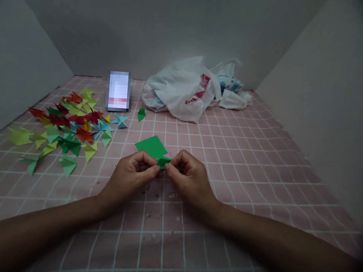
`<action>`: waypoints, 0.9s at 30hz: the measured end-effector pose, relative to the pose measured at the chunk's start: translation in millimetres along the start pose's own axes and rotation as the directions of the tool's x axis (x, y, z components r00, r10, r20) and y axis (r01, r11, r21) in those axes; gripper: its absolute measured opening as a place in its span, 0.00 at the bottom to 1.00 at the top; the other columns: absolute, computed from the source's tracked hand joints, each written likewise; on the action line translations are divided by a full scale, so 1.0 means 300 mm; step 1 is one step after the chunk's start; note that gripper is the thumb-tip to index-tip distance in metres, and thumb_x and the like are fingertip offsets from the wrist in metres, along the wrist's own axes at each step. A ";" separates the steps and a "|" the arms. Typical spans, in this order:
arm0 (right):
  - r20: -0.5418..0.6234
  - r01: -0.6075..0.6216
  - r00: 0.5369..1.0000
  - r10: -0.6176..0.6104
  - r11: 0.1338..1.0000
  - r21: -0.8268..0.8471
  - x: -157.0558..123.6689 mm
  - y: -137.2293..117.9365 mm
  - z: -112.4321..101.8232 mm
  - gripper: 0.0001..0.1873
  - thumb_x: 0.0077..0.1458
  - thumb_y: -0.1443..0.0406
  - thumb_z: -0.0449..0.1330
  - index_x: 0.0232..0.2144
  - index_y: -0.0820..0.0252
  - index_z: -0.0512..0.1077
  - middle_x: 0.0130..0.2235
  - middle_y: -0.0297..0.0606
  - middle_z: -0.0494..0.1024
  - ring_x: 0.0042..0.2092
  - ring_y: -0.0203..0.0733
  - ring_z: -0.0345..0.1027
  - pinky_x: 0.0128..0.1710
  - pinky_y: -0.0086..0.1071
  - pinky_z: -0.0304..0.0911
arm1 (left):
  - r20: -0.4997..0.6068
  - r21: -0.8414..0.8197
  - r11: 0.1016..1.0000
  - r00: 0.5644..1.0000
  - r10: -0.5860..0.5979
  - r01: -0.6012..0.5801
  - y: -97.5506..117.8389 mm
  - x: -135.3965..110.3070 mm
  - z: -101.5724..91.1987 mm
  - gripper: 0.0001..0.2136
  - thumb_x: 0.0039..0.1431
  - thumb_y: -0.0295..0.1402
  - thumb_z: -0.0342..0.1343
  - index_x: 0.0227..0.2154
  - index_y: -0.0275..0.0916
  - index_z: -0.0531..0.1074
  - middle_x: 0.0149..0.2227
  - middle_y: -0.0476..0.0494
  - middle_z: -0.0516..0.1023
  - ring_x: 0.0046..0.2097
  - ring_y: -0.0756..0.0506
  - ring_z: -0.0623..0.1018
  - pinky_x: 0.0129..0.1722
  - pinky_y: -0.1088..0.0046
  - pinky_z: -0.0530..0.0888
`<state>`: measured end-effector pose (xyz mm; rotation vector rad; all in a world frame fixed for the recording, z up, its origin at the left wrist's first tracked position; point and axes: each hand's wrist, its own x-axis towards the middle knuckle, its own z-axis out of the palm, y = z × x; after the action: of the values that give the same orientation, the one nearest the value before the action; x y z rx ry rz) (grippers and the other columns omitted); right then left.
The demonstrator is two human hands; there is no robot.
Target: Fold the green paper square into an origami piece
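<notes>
A small folded piece of green paper [163, 161] is pinched between my two hands, above the middle of the cloth. My left hand [132, 170] grips its left side with thumb and fingers closed. On the other side, my right hand [190, 178] pinches the right end the same way. Just behind the hands lies a stack of square paper sheets [151, 145], green on top, with a pink edge showing at the lower corners. Farther back, a small green folded paper piece [141, 113] rests by itself. The fingertips hide part of the paper being held.
Many folded paper figures [70, 145] in red, orange, yellow, green and blue lie heaped at the left. A lit phone [118, 91], blurred out, stands behind them. White plastic bags [181, 90] sit at the back on the pink checked cloth [259, 178]. Walls enclose three sides.
</notes>
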<state>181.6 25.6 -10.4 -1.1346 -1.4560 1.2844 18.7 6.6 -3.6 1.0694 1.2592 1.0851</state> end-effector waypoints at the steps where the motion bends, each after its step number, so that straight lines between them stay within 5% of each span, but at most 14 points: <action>1: 0.003 0.003 1.000 -0.003 1.000 0.006 0.001 0.001 -0.001 0.10 0.53 0.64 0.61 0.24 0.57 0.63 0.25 0.28 0.66 0.27 0.34 0.59 0.27 0.30 0.54 | -0.003 0.005 1.000 1.000 -0.004 0.004 0.002 0.000 0.000 0.08 0.48 0.33 0.67 0.25 0.38 0.72 0.27 0.49 0.80 0.31 0.49 0.79 0.34 0.75 0.73; 13: 0.058 -0.067 0.997 0.059 0.985 0.158 0.012 -0.006 -0.014 0.11 0.52 0.60 0.64 0.31 0.56 0.65 0.24 0.27 0.67 0.26 0.34 0.60 0.26 0.29 0.56 | -0.075 -0.002 1.000 0.997 0.003 -0.003 0.003 0.008 -0.016 0.08 0.49 0.33 0.67 0.25 0.38 0.72 0.27 0.48 0.81 0.31 0.49 0.80 0.34 0.74 0.75; 27: 0.135 -0.228 0.970 0.202 0.947 0.228 0.004 -0.004 -0.003 0.14 0.53 0.59 0.64 0.23 0.58 0.65 0.20 0.29 0.70 0.21 0.30 0.58 0.21 0.27 0.51 | -0.014 0.007 1.000 1.000 0.006 -0.006 0.000 0.003 -0.015 0.08 0.50 0.33 0.67 0.25 0.38 0.72 0.28 0.48 0.81 0.32 0.49 0.80 0.34 0.75 0.74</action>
<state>182.0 26.8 -9.2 -1.0944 -1.2358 1.6524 14.2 7.5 -4.0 1.0729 1.2730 1.0951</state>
